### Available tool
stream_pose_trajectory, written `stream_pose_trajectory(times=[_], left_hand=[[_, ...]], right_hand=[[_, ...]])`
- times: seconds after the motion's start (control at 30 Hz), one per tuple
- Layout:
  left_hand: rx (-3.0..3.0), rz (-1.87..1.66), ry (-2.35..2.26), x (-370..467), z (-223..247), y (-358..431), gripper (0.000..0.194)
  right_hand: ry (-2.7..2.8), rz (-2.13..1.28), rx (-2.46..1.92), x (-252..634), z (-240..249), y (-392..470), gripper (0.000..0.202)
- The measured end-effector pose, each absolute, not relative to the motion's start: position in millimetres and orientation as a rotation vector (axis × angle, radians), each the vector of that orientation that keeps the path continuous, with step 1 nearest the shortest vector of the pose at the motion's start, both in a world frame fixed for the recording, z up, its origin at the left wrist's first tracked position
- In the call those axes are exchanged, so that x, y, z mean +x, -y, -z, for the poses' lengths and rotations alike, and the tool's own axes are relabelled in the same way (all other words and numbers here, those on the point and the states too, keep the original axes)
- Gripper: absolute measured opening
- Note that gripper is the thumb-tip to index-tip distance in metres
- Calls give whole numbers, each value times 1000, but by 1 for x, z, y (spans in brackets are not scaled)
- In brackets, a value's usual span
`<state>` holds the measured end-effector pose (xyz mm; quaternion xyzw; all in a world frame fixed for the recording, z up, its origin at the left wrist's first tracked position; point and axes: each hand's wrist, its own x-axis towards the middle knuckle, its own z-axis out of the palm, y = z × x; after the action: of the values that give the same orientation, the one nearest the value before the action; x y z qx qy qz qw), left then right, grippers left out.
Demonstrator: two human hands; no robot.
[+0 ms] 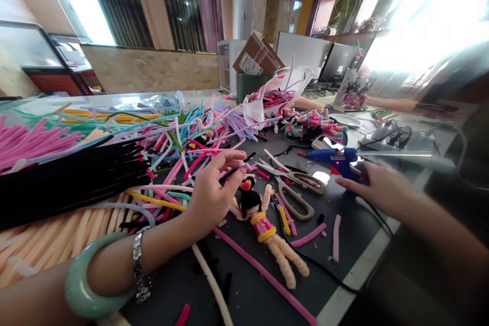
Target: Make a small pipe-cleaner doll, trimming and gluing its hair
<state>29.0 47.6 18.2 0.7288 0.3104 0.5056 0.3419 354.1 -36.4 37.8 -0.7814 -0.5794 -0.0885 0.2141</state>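
Observation:
My left hand [214,193] is closed in a pinch on a short black pipe cleaner [249,157], with a bit of pink and lilac at the fingertips. Just below these fingers a pipe-cleaner doll [263,226] lies on the dark table, with black hair, a pink and yellow outfit and peach limbs. My right hand [376,186], slightly blurred, is around the handle of a blue glue gun [332,155] whose nozzle points left. A clear glue stick [397,154] juts from its back. Between the hands lie scissors [294,183] with beige handles, blades partly apart.
Bundles of black [76,178], pink [34,142] and peach pipe cleaners [69,244] cover the left side. Cut pieces and a long pink pipe cleaner [267,275] lie in front. Behind stand a plastic bag [282,89], a cardboard box [257,56] and finished dolls [317,122]. A black cord [328,275] crosses the right.

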Motion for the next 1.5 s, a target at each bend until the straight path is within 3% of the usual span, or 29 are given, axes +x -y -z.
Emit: stream_pose_trajectory(times=[0.2,0.3,0.53,0.73,1.5], left_hand=[[1899,-1311,-770,30,-19,-48,31],[1894,-1307,-770,29,-20,-48,32],[2048,-1295,-644,26,-25,-43,8],[2100,-1317,-588,25,-27,-42,5],[2079,-1288,-544,25,-23,-43,16]], right_hand=[[1828,495,-2059,324,-61,94,42],[1880,445,-1856,293,-72,102,34],[2024,80,-1470,235,-99,55,16],[2145,-59,-1188,210,-90,25,15],[2076,-201,-1338,207,-70,13,9]])
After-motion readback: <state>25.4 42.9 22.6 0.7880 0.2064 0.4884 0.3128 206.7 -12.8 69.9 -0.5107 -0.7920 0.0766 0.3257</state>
